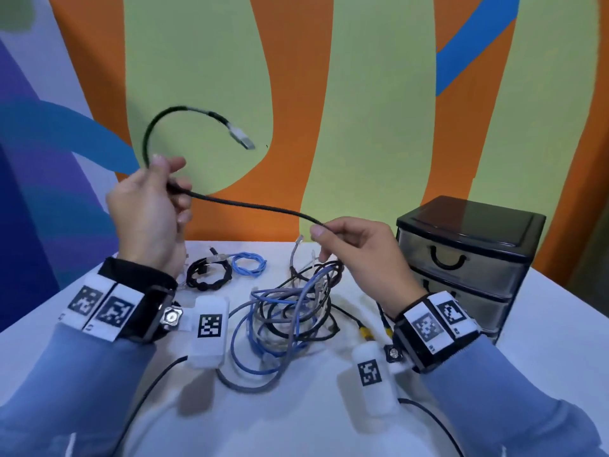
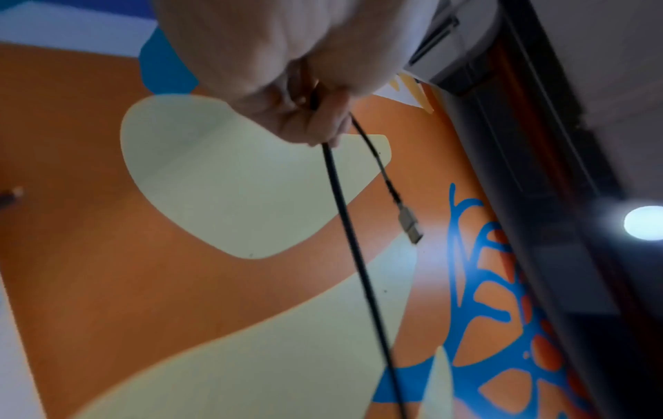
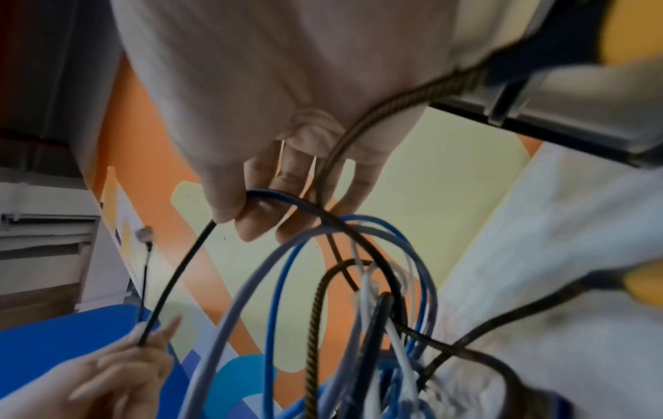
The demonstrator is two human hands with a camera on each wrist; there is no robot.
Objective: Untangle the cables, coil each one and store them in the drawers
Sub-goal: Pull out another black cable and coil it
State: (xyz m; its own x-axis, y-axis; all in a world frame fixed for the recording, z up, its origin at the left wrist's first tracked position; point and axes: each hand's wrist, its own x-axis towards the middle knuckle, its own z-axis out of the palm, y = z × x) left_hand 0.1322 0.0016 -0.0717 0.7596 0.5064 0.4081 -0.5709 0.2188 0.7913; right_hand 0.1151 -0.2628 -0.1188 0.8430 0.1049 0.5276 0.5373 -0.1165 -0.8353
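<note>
Nearest the person, two white marker blocks, the left (image 1: 210, 328) and the right (image 1: 372, 371), sit above the near part of the white table (image 1: 543, 341), each printed with a black-and-white code. Between and just behind them lies the tangled cable pile (image 1: 286, 321): blue, grey, black and braided strands looped over one another at the table's middle.

The right hand (image 1: 357, 249) hovers above the pile's far side. Its thumb and forefinger pinch the black braided cable (image 1: 250, 204); the remaining fingers are loosely curled. In the right wrist view the same cable passes under the thumb and runs down into the pile.

The left hand (image 1: 151, 206) is raised higher, over the table's far left part. Its fingers are closed round the same cable. From this grip the free end arcs upward and over, ending in a silver USB plug (image 1: 242, 140) hanging in the air.

Toward the far edge, left of centre, rest a coiled black cable (image 1: 207, 275) and, just beside it, a coiled light-blue cable (image 1: 248, 263). At the far right corner stands a black drawer unit (image 1: 461, 258) with translucent drawers, all closed.
</note>
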